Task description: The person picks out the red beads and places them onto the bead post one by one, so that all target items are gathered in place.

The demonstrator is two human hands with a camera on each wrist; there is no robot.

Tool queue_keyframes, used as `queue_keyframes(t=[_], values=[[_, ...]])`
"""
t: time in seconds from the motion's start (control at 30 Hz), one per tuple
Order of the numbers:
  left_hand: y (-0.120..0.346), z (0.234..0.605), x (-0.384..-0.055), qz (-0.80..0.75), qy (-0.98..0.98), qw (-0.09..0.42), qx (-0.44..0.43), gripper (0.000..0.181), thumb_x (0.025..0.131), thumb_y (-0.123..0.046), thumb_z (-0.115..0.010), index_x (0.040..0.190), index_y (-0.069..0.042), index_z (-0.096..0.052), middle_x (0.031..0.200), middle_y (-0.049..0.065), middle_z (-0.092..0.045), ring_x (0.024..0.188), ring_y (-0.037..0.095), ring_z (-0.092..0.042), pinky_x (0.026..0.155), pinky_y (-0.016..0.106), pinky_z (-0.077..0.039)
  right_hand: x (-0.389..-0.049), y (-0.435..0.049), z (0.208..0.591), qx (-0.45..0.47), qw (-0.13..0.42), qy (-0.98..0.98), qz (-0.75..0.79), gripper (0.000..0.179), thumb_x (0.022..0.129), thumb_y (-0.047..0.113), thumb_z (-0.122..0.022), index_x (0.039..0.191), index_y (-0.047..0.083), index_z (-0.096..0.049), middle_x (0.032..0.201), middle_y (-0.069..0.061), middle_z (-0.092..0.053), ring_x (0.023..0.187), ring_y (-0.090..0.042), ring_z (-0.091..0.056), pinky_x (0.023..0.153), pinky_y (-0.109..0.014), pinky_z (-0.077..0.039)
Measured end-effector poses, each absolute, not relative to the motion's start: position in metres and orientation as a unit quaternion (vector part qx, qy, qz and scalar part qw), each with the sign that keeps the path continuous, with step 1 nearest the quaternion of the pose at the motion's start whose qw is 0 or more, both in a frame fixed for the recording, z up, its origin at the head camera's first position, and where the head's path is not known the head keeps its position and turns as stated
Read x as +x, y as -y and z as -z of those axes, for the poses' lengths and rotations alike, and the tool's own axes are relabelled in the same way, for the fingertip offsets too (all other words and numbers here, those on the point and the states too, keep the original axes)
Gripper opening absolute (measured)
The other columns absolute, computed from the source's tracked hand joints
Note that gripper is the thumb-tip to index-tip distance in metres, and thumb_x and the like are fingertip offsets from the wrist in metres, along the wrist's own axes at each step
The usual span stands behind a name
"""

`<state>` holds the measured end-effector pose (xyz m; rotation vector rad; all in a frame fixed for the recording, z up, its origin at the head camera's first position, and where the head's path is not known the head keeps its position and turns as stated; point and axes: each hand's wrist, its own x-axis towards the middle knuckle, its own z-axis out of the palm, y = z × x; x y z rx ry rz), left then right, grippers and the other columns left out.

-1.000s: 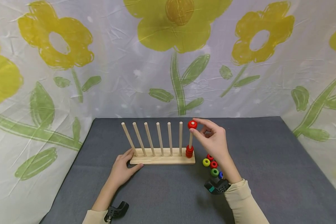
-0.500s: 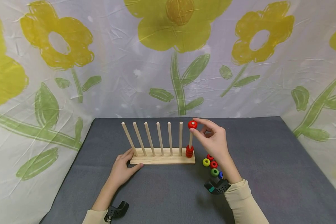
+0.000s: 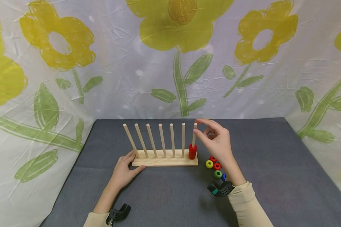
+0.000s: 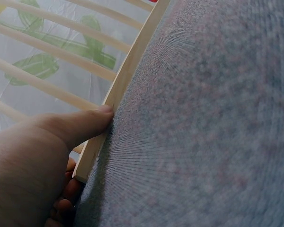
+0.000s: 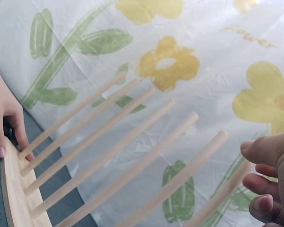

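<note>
A wooden peg stand (image 3: 164, 162) with several upright pegs sits on the dark cloth. My left hand (image 3: 124, 170) holds its left end, with the thumb along the front edge and the other fingers behind, as the left wrist view shows. Red beads (image 3: 192, 152) are stacked at the foot of the rightmost peg (image 3: 194, 137). Around the top of that peg my right hand (image 3: 217, 140) has thumb and index finger spread apart, with no bead between them. In the right wrist view the right fingertips (image 5: 251, 149) are beside that peg's top.
Loose beads lie right of the stand: a yellow one (image 3: 209, 164), two red ones (image 3: 217, 166), a green one (image 3: 217, 174) and a blue one (image 3: 224, 177) partly behind the right wrist. A flower-printed curtain (image 3: 113, 78) hangs behind the table (image 3: 164, 201).
The red bead that my right hand held at the peg's top has dropped down the peg onto the red stack, which is now taller. Both hands have stayed nearly in place.
</note>
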<state>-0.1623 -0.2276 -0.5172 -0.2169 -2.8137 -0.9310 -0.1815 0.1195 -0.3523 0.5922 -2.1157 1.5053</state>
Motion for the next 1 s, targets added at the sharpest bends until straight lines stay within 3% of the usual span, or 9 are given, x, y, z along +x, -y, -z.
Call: queue_keyframes(t=[0.5,1.0], values=[[0.228,0.518,-0.164,0.311,0.943,0.085,-0.076,0.08,0.088,-0.04,-0.081,0.146,0.006,-0.05,0.154,0.023,-0.042,0.124,0.041,-0.047,0.098,0.059,-0.041,-0.181,-0.119,0.352,0.215,0.239,0.774,-0.546,0.029,0.088,-0.004,-0.078,0.116,-0.003,-0.074,0.096,-0.01,-0.069,0.058,-0.021,-0.049,0.047,-0.023,-0.037],[0.229,0.517,-0.162,0.313,0.943,0.085,-0.079,0.08,0.088,-0.04,-0.081,0.146,0.006,-0.05,0.154,0.023,-0.042,0.125,0.042,-0.047,0.098,0.06,-0.04,-0.179,-0.153,0.363,0.2,0.236,0.799,-0.515,0.029,0.088,-0.004,-0.078,0.117,0.0,-0.075,0.105,-0.009,-0.072,0.058,-0.02,-0.05,0.049,-0.025,-0.04]])
